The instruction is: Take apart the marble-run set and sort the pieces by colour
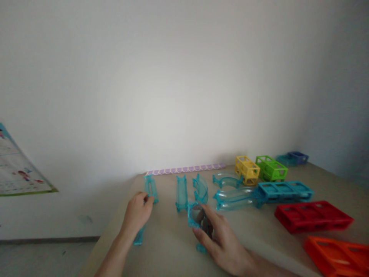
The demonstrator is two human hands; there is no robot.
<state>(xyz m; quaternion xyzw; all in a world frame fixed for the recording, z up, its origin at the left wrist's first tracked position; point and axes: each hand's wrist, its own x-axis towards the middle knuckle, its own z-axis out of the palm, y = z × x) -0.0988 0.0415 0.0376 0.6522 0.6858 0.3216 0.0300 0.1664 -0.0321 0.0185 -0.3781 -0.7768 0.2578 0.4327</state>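
Observation:
My left hand [138, 211] is closed, its fingertips pinched beside the near end of a clear blue track piece [151, 188]. Whatever lies between those fingers is hidden. Another blue piece [138, 236] shows partly from beneath the left wrist. My right hand [220, 234] grips a clear blue tube piece [193, 214] with a square open end, thumb below and fingers above. Just beyond it lie a straight blue track piece [181, 193] and a curved one [201, 188]. Part of a small blue piece [201, 248] peeks out under the right hand.
Rightward on the table [164, 246] are a blue arc [227, 180], a clear tube [236, 198] touching a teal frame block [285, 192], and yellow [247, 170], green [271, 168], red [313, 216] and orange [337, 256] frames. A purple patterned strip [186, 169] runs along the wall.

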